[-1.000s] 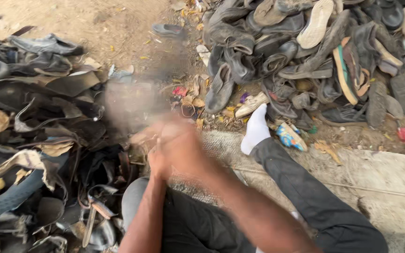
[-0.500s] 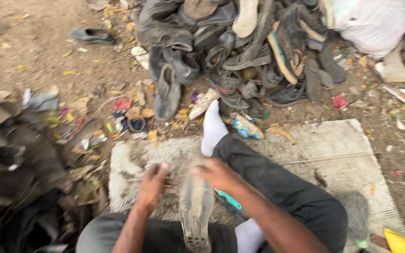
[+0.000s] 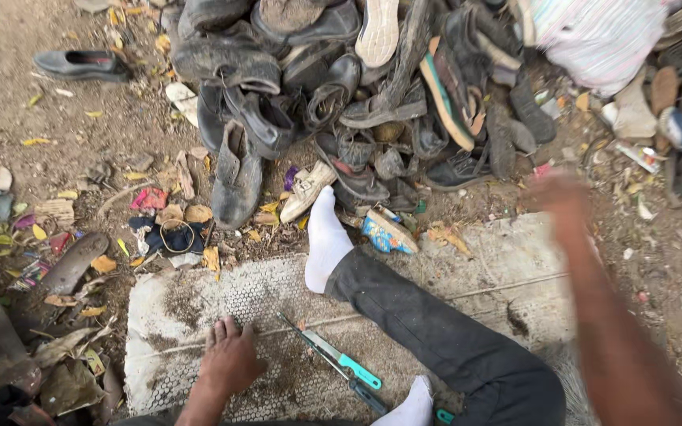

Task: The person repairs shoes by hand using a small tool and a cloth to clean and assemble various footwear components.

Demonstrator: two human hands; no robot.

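Here the left hand (image 3: 229,359) rests just beside the scissors (image 3: 341,364).

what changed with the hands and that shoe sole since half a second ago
The sole both hands held is gone from view. The left hand now rests flat on the mat; the right hand has swung out toward the shoe pile, blurred. The teal-handled tool stays on the mat.

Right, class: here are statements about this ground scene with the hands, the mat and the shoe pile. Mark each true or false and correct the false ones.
1. The left hand lies flat on the mat. True.
2. The right hand grips a knife. False: it is blurred, stretched toward the shoe pile.
3. A teal-handled tool lies on the mat. True.
4. The outstretched foot wears a black sock. False: the sock is white.
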